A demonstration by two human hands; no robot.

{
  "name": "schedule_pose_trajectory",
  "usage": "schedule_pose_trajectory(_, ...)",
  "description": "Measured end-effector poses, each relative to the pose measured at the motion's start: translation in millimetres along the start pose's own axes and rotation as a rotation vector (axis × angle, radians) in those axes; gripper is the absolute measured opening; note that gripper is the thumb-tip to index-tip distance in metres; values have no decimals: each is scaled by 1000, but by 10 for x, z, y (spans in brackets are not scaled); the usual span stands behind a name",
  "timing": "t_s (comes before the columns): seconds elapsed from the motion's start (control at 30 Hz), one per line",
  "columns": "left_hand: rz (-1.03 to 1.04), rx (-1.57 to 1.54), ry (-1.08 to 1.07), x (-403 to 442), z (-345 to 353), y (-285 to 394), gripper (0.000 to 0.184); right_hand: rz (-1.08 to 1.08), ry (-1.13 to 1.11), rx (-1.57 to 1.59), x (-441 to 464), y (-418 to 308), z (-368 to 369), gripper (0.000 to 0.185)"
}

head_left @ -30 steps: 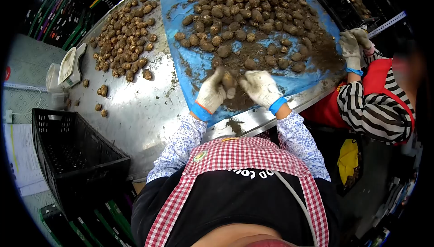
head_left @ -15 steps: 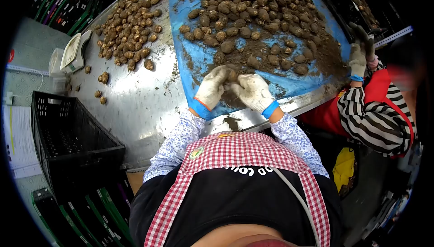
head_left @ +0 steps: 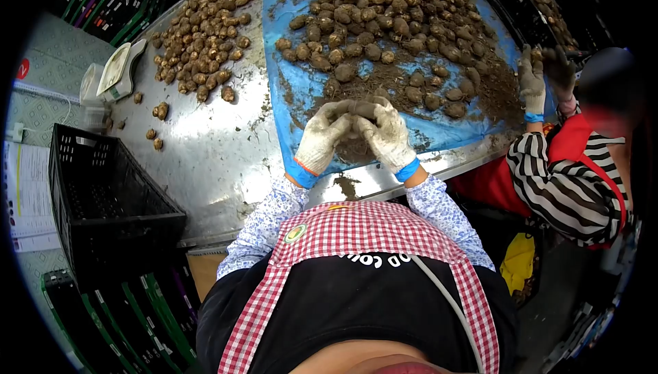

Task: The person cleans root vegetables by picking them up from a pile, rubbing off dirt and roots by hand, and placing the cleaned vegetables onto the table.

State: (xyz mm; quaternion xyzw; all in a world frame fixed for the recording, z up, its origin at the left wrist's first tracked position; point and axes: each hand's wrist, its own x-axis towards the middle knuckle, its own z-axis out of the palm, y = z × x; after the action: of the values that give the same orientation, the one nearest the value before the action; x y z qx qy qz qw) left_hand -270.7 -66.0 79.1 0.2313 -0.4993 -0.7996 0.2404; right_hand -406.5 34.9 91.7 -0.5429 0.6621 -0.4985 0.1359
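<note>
My left hand (head_left: 322, 135) and my right hand (head_left: 385, 134), both in dirty white gloves with blue bands at the wrists, meet over the near part of a blue sheet (head_left: 425, 127). Between them is a brown root vegetable (head_left: 362, 108), which the fingers of both hands close around; much of it is covered by the gloves. Just beyond lies a large heap of soil-covered roots (head_left: 401, 25) on the sheet, with loose dirt around it. Cleaner roots (head_left: 199, 42) form a smaller pile on the bare metal table (head_left: 199, 161) to the left.
A black crate (head_left: 113, 203) is at the left, near a scale (head_left: 122, 71). At the right a co-worker in a striped top (head_left: 558, 182) has gloved hands (head_left: 531, 86) beside a black crate at the table's far edge. A yellow item (head_left: 518, 262) lies low at right.
My hands have come together around the root, the right one moving left and up. The co-worker's hands have shifted and spread apart. The whole view has turned slightly.
</note>
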Motion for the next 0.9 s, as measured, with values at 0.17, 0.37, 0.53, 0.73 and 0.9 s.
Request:
schedule_pose_trajectory(0.17, -113, 42, 121, -130, -35, -142, 33, 303, 166, 42, -197, 310, 233, 21)
schedule_pose_trajectory(0.37, -111, -154, 251, -102, -598, -183, 31, 495, 69, -311, -396, 1057, -23, 39)
schedule_pose_trajectory(0.53, 342, 6, 699, 303, -1342, 354, 30, 512, -73, -715, 287, 737, -290, 50)
schedule_pose_trajectory(0.73, 511, 589, 871, 372, -1176, 807, 33, 459, -243, -620, 416, 1020, -40, 46)
schedule_pose_trajectory(0.9, 147, 557, 217, 326, -537, 296, 55, 249, -56, -77, 142, 552, -172, 38)
